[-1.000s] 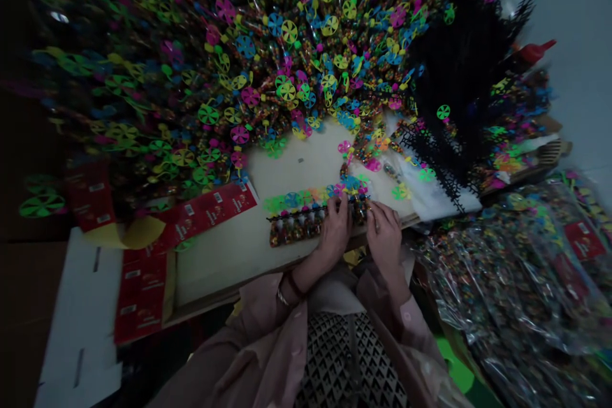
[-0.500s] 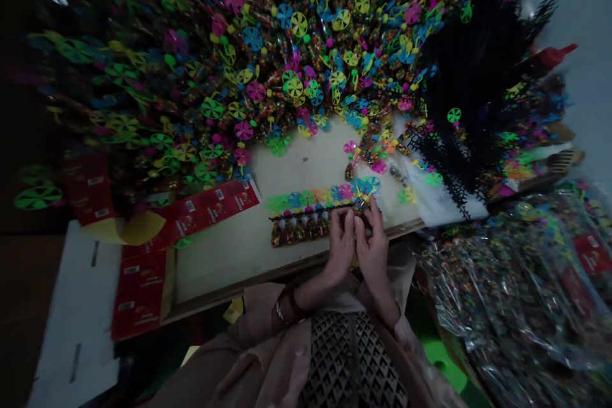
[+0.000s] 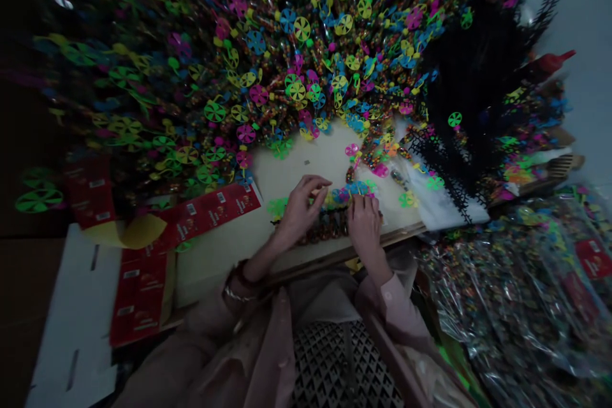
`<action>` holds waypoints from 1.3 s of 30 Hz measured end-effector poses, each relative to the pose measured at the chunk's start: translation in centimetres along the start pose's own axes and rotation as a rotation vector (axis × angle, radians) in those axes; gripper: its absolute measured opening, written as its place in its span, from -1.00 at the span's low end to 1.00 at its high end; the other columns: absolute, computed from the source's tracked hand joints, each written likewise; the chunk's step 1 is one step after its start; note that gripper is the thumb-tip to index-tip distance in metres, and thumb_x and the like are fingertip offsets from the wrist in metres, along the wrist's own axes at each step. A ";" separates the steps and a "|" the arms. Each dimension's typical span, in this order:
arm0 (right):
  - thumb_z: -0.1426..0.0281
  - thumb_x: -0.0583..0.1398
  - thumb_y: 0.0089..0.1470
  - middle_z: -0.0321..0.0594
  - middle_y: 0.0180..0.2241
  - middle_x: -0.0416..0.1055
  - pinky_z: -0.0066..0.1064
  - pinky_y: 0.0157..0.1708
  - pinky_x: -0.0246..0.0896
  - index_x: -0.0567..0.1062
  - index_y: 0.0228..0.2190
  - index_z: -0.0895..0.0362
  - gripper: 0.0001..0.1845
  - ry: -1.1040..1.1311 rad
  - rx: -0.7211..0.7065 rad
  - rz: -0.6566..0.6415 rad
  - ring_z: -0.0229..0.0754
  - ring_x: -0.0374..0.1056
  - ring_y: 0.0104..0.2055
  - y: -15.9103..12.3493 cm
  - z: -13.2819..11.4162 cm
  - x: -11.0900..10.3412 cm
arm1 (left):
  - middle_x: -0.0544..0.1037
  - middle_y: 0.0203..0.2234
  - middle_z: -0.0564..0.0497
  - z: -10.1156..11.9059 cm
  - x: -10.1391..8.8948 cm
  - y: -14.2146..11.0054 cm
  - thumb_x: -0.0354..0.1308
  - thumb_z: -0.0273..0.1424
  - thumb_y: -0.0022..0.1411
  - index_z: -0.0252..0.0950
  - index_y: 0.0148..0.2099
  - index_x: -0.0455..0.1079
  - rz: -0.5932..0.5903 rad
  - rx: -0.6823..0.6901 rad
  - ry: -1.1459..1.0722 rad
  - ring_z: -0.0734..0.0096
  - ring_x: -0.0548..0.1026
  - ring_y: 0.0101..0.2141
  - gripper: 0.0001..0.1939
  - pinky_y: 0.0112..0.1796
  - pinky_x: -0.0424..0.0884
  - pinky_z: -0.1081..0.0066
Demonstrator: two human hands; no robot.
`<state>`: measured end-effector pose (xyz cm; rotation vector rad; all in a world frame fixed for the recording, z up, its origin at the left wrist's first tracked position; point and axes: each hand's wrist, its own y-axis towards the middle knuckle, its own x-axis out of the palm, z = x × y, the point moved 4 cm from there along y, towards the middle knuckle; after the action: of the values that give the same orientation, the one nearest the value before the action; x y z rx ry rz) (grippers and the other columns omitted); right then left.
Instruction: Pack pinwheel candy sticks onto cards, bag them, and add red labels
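A row of candy-filled pinwheel toys [image 3: 329, 213] lies along the front of a pale board [image 3: 229, 248], held on a black strip. My left hand [image 3: 300, 209] rests over the left part of the row with its fingers curled, thumb and forefinger apart. My right hand [image 3: 364, 224] presses on the right end of the row, its fingers closed on the toys there. A few loose pinwheels [image 3: 354, 156] lie just beyond the row.
A huge heap of neon pinwheel toys [image 3: 268, 51] fills the far side. Black plastic strips [image 3: 459, 140] pile up at the right. Red printed cards [image 3: 210, 210] lie left of the row. Clear bags of packed toys [image 3: 516, 293] sit at the right.
My hands were together at the row's right end. The left hand has now moved left along the row, and the right hand has stayed near the right end.
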<state>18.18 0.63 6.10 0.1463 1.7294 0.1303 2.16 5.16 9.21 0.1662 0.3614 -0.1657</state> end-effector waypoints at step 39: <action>0.16 -0.01 0.26 -0.08 -0.13 0.42 -0.26 -0.14 0.25 0.36 0.01 0.08 -0.60 0.335 -0.002 0.044 -0.06 0.36 -0.12 2.9 4.7 -2.5 | 0.52 -0.42 0.00 -2.9 6.9 -8.8 0.02 -0.06 0.27 -0.19 0.34 -0.07 0.008 -0.558 -0.374 0.48 0.41 -0.66 -0.30 -0.53 0.43 0.42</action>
<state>23.30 3.08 8.21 0.1680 2.0609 0.1973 5.90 -3.80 2.86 -0.4113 0.0242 -0.0805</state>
